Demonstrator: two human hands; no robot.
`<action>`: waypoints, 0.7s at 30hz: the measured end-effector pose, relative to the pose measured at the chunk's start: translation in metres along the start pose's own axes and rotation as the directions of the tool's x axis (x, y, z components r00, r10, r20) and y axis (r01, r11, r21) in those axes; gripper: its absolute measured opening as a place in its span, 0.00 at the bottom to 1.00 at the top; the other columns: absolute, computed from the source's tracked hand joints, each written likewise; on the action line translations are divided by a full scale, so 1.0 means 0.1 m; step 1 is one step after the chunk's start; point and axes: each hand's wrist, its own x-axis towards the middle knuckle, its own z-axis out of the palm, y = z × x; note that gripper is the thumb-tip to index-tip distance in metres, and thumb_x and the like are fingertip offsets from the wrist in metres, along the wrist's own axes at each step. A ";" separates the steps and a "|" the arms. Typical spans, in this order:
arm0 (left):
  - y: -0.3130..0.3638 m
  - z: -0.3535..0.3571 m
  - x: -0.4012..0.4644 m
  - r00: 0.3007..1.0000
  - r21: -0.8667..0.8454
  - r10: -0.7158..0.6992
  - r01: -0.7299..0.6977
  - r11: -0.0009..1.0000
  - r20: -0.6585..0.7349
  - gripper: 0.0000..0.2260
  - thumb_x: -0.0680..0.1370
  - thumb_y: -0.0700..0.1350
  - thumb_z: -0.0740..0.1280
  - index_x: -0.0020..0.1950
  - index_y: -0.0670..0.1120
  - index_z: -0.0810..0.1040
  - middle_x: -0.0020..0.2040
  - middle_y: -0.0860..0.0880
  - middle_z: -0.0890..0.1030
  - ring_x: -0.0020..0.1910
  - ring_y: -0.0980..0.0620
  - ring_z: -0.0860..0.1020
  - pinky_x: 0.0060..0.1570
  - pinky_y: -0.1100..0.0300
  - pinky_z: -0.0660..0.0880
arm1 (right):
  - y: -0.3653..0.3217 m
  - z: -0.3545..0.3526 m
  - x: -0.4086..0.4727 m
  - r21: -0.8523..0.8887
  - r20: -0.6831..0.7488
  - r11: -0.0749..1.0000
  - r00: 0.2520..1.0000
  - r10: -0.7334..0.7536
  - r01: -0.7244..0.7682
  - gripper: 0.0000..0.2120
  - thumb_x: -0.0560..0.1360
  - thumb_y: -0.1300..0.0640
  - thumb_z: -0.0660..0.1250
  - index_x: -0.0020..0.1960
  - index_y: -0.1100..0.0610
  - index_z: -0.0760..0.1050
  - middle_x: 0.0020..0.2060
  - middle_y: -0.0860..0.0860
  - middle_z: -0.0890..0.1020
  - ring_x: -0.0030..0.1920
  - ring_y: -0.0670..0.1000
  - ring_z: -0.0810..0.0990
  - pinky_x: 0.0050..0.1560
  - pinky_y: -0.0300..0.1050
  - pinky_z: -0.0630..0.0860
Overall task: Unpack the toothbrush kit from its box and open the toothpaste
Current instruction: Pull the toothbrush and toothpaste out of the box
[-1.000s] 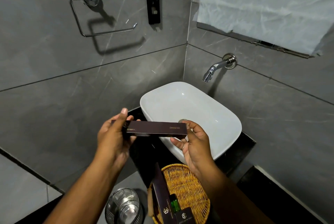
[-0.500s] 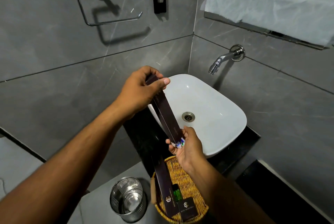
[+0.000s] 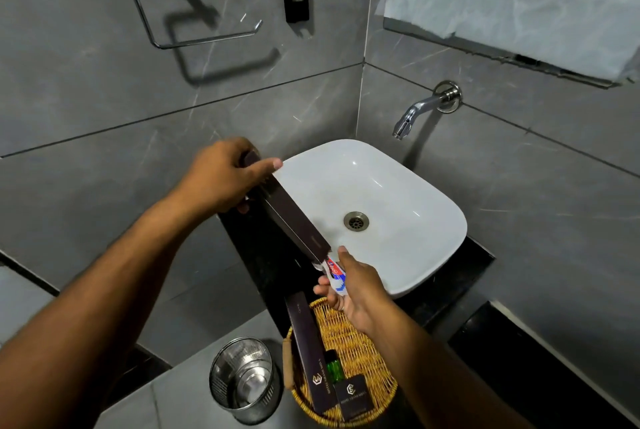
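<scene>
A long dark brown kit box (image 3: 294,220) slants down to the right over the left rim of the sink. My left hand (image 3: 225,179) grips its raised upper end. A small white toothpaste tube (image 3: 336,276) with red and blue print pokes out of the box's open lower end. My right hand (image 3: 356,286) holds that tube from below, fingers curled around it. The toothbrush is hidden.
A white basin (image 3: 415,207) with a steel drain sits on a black counter, a wall tap (image 3: 415,113) above it. A wicker basket (image 3: 360,335) below my right hand holds another dark box (image 3: 306,352), a green bottle and a small box. A steel bin (image 3: 242,376) stands lower left.
The box went from level to steeply tilted, my left hand lifting its far end. The toothpaste tube has slid further out of the lower end into my right hand.
</scene>
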 end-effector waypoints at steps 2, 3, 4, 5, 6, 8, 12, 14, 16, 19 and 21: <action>-0.03 -0.15 0.01 0.998 -0.062 -0.011 0.006 0.998 -0.070 0.16 0.73 0.56 0.70 0.42 0.42 0.75 0.33 0.45 0.82 0.20 0.50 0.79 0.14 0.65 0.65 | -0.02 -0.03 0.02 -0.050 -0.022 0.999 1.000 -0.008 0.007 0.20 0.79 0.45 0.60 0.46 0.62 0.77 0.29 0.57 0.80 0.24 0.49 0.77 0.20 0.36 0.67; -0.07 -0.23 -0.01 0.995 -0.117 -0.026 0.014 0.993 -0.101 0.15 0.73 0.56 0.70 0.42 0.44 0.75 0.32 0.46 0.82 0.20 0.52 0.79 0.14 0.65 0.66 | -0.04 -0.04 0.03 -0.066 -0.030 0.998 0.999 -0.020 0.018 0.20 0.78 0.45 0.61 0.46 0.62 0.78 0.28 0.55 0.79 0.23 0.48 0.74 0.20 0.36 0.65; -0.12 -0.33 -0.02 0.990 -0.179 -0.047 0.023 0.984 -0.130 0.14 0.72 0.56 0.70 0.42 0.45 0.75 0.31 0.47 0.83 0.20 0.54 0.79 0.14 0.64 0.67 | -0.06 -0.06 0.04 -0.068 -0.032 0.997 0.999 -0.037 0.035 0.18 0.77 0.46 0.63 0.44 0.62 0.78 0.27 0.54 0.77 0.23 0.48 0.72 0.20 0.36 0.64; -0.18 -0.42 -0.04 0.985 -0.242 -0.076 0.037 0.970 -0.155 0.13 0.72 0.57 0.71 0.42 0.47 0.76 0.31 0.47 0.83 0.21 0.55 0.79 0.15 0.64 0.69 | -0.09 -0.08 0.05 -0.064 -0.033 0.996 0.998 -0.060 0.057 0.17 0.77 0.47 0.64 0.43 0.61 0.77 0.26 0.53 0.76 0.22 0.47 0.70 0.20 0.36 0.62; -0.26 -0.50 -0.08 0.978 -0.303 -0.115 0.057 0.951 -0.175 0.13 0.71 0.57 0.71 0.42 0.48 0.76 0.31 0.47 0.83 0.22 0.55 0.79 0.16 0.64 0.70 | -0.11 -0.11 0.06 -0.063 -0.038 0.994 0.995 -0.089 0.086 0.16 0.76 0.47 0.66 0.41 0.61 0.76 0.25 0.53 0.74 0.21 0.47 0.68 0.19 0.35 0.61; -0.46 -0.63 -0.16 0.953 -0.438 -0.209 0.095 0.894 -0.220 0.13 0.70 0.57 0.71 0.42 0.49 0.76 0.33 0.46 0.84 0.22 0.55 0.79 0.18 0.64 0.73 | -0.18 -0.20 0.08 -0.098 -0.065 0.981 0.983 -0.173 0.166 0.16 0.75 0.48 0.68 0.36 0.58 0.73 0.23 0.52 0.73 0.20 0.46 0.66 0.19 0.35 0.58; -0.80 -0.58 -0.33 0.900 -0.773 -0.406 0.142 0.618 -0.159 0.11 0.74 0.48 0.70 0.49 0.41 0.75 0.39 0.39 0.81 0.25 0.52 0.82 0.27 0.64 0.79 | -0.39 -0.40 0.06 -0.442 -0.056 0.837 0.922 -0.384 0.322 0.21 0.72 0.49 0.71 0.23 0.53 0.69 0.17 0.47 0.71 0.20 0.49 0.66 0.20 0.33 0.58; -0.84 -0.32 -0.45 0.894 -0.817 -0.443 0.202 0.541 -0.072 0.11 0.75 0.43 0.69 0.53 0.39 0.75 0.37 0.40 0.82 0.27 0.51 0.83 0.29 0.62 0.80 | -0.54 -0.37 0.03 -0.667 0.067 0.655 0.903 -0.424 0.357 0.19 0.71 0.50 0.72 0.25 0.54 0.73 0.16 0.46 0.74 0.20 0.47 0.71 0.21 0.35 0.63; -0.77 0.04 -0.58 0.902 -0.811 -0.432 0.270 0.519 0.024 0.08 0.74 0.40 0.69 0.51 0.39 0.75 0.36 0.42 0.82 0.28 0.50 0.84 0.29 0.60 0.81 | -0.67 -0.25 -0.01 -0.779 0.204 0.466 0.872 -0.446 0.420 0.15 0.71 0.51 0.72 0.29 0.57 0.77 0.24 0.47 0.77 0.27 0.46 0.76 0.30 0.40 0.72; -0.66 0.48 -0.74 0.929 -0.772 -0.352 0.305 0.558 0.113 0.04 0.73 0.36 0.70 0.45 0.41 0.78 0.33 0.47 0.84 0.29 0.51 0.83 0.30 0.61 0.80 | -0.75 -0.04 -0.08 -0.815 0.337 0.270 0.799 -0.498 0.512 0.12 0.72 0.51 0.71 0.33 0.56 0.77 0.33 0.48 0.79 0.38 0.49 0.77 0.45 0.44 0.73; -0.65 0.63 -0.80 0.957 -0.713 -0.235 0.283 0.641 0.169 0.07 0.72 0.35 0.71 0.49 0.40 0.81 0.36 0.47 0.85 0.32 0.54 0.82 0.32 0.65 0.78 | -0.76 0.04 -0.13 -0.835 0.369 0.170 0.762 -0.531 0.523 0.09 0.73 0.50 0.69 0.41 0.55 0.79 0.36 0.48 0.80 0.45 0.52 0.77 0.53 0.48 0.71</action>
